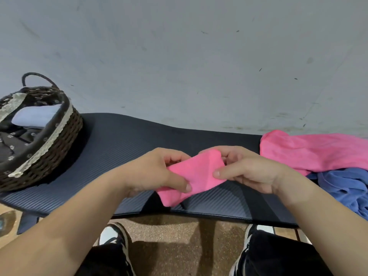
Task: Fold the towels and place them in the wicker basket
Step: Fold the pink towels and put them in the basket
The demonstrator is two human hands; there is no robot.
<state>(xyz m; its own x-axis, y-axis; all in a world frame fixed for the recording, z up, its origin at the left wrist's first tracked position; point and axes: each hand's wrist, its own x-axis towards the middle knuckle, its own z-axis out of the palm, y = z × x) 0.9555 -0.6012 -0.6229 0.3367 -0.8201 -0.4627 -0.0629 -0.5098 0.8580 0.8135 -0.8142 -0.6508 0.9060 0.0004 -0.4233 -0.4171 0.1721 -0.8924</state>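
Observation:
I hold a small folded pink towel [194, 176] above the front of the dark mat [119, 148]. My left hand [157, 172] pinches its left side, thumb on top near the lower edge. My right hand [247, 170] pinches its right side, thumb on the front face. The dark wicker basket [59, 140] with a lace-trimmed liner stands at the left on the mat. A folded light blue towel [35, 116] lies inside it. To the right lie an unfolded pink towel [314, 150] and a crumpled blue towel [346, 188].
A grey wall [179, 56] rises right behind the mat. Below the mat's front edge is speckled brown floor [179, 246], with my two black-and-white shoes and dark trouser legs on it. The basket has a loop handle [37, 78] at its far side.

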